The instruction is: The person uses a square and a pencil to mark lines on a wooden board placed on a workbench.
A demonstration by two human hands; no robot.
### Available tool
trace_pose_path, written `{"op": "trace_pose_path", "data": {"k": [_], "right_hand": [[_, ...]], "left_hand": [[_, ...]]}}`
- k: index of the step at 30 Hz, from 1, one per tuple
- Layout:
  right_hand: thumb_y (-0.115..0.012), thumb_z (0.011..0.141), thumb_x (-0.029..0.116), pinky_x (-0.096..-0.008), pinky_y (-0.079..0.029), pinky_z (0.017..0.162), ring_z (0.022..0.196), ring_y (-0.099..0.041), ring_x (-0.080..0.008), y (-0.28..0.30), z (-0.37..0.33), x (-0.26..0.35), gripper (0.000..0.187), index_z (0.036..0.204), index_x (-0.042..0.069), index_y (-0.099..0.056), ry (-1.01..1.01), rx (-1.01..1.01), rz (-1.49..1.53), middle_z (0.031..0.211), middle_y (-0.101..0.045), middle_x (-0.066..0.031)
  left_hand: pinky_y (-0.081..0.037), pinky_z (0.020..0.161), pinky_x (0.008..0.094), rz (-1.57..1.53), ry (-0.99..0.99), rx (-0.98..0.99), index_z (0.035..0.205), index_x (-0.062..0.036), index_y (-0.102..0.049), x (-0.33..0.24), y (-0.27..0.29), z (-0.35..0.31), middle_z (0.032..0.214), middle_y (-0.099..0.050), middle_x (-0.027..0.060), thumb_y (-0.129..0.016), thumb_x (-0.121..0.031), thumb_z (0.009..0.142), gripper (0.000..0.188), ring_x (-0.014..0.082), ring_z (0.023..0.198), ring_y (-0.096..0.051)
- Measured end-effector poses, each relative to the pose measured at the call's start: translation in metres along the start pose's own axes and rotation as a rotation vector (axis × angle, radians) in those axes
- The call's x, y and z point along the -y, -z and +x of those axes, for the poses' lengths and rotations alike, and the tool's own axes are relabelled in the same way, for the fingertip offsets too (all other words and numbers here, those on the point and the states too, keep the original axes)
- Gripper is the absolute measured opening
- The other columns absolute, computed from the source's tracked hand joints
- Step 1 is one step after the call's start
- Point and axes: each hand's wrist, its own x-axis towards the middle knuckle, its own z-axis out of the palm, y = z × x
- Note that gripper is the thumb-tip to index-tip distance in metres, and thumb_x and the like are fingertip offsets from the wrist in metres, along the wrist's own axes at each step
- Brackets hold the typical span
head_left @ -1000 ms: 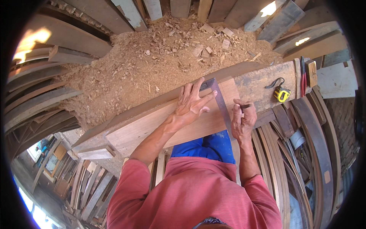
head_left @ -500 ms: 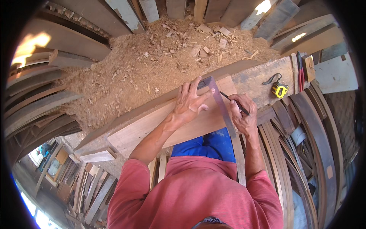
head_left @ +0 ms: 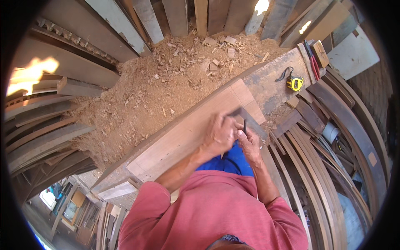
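A pale wooden board [head_left: 177, 139] lies lengthwise on a thick wooden beam, with thin marked lines across its far right part. My left hand [head_left: 221, 133], partly blurred, is closed around the stock of a try square [head_left: 255, 121]. The square's dark blade slants down to the right over the board's near edge. Close beside it, my right hand [head_left: 250, 146] grips a black pen [head_left: 245, 126], which points upward. The two hands nearly meet, and overlap hides where the fingers touch.
On the beam's right end lie a yellow tape measure [head_left: 295, 83] with a strap, red-handled pliers [head_left: 312, 62] and a small wood block [head_left: 320, 54]. Sawdust and chips [head_left: 166, 79] cover the ground beyond. Planks [head_left: 325, 166] are stacked at right, and more stand left and far.
My left hand has drawn the square off the marked line, toward my body. My right hand has pulled back with the pen, now turned upward. The view has shifted.
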Motion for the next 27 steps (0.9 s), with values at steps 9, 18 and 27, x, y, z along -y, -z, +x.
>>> {"op": "trace_pose_path", "data": {"k": [9, 18, 27], "right_hand": [[-0.076, 0.106, 0.022, -0.0235, -0.045, 0.074, 0.080, -0.055, -0.0035, 0.036, 0.009, -0.067, 0.013, 0.099, 0.011, -0.074, 0.043, -0.384, 0.237, 0.088, -0.062, 0.0089], [-0.085, 0.099, 0.036, -0.0295, -0.042, 0.066, 0.073, -0.052, -0.0081, 0.027, 0.023, -0.094, 0.030, 0.105, 0.013, -0.067, -0.105, -0.238, 0.342, 0.085, -0.059, 0.0064], [-0.078, 0.104, 0.036, -0.0297, -0.039, 0.054, 0.060, -0.048, -0.0084, 0.029, -0.032, -0.050, 0.027, 0.096, 0.013, -0.064, -0.215, -0.296, 0.302, 0.072, -0.054, 0.0066]], "left_hand": [[-0.036, 0.117, 0.0643, 0.477, 0.303, -0.147, 0.152, -0.0014, -0.052, 0.054, 0.022, -0.073, 0.145, -0.056, 0.0277, -0.088, -0.035, 0.086, 0.083, 0.0471, 0.139, -0.051], [-0.043, 0.107, 0.0568, 0.602, 0.623, -0.023, 0.161, -0.0033, -0.047, 0.098, 0.047, -0.127, 0.134, -0.058, 0.0297, -0.084, -0.054, 0.091, 0.094, 0.0441, 0.127, -0.054], [-0.016, 0.125, 0.0790, 0.630, 0.464, 0.323, 0.174, -0.0012, -0.017, -0.010, -0.006, -0.145, 0.170, -0.020, 0.0449, -0.084, -0.058, 0.087, 0.124, 0.0625, 0.160, -0.014]]}}
